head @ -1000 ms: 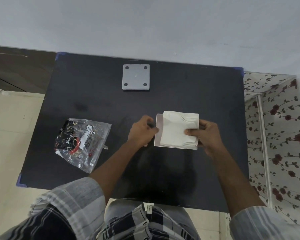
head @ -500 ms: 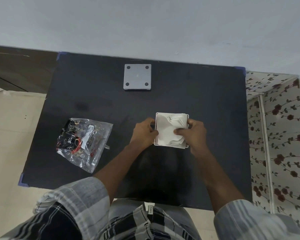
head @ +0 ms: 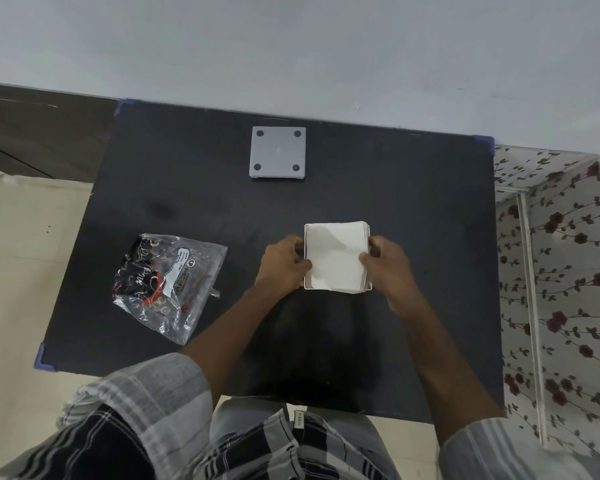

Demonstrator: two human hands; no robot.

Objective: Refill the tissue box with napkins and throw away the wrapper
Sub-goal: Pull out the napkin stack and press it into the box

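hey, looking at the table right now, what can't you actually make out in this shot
- Tissue box: the napkins and both hands cover all but its rim, head view.
- Wrapper label: print too small to read.
- Grey square plate: its purpose is unclear.
- Any bin: none in view.

Wrapper (head: 168, 284) print unreadable; tissue box (head: 306, 258) mostly hidden.

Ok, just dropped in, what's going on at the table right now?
A person is settling a stack of white napkins into the white tissue box on the black table. The left hand and right hand sit at the stack's two sides. The emptied plastic wrapper lies to the left, not yet thrown away. The grey lid lies apart, near the wall.
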